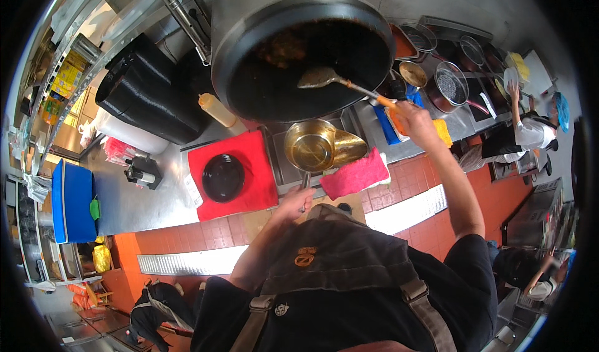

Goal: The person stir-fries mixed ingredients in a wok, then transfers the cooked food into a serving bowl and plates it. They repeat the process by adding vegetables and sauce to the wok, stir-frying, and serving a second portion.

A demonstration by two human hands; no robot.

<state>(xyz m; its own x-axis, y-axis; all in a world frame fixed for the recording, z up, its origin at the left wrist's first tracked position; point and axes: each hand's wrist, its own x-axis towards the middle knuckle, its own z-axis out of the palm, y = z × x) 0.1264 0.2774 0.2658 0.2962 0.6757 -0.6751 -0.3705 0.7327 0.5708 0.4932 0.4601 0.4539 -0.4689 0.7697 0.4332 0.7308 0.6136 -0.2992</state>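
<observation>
My right hand (412,121) is closed around the orange handle of a metal ladle (314,78), whose bowl is over the inside of a large dark wok or drum (220,57). Brown food (281,50) lies inside, towards its far side. With my left hand (298,201) I grip the handle of a metal saucepan (310,151), low over the steel counter. Oily brown residue coats the saucepan's inside. Beside it, on the right, is a similarly coated metal container (350,145). A pink cloth (353,176) lies just below that container. To the left, a black plate (223,178) rests on a red cloth (264,183).
A squeeze bottle (217,110) and tall black stacked containers (149,94) stand left of the wok. Further left is a blue box (75,202). Strainers and pots (450,87) line the right counter, where a co-worker (533,132) stands. Two other people are at the lower left and lower right.
</observation>
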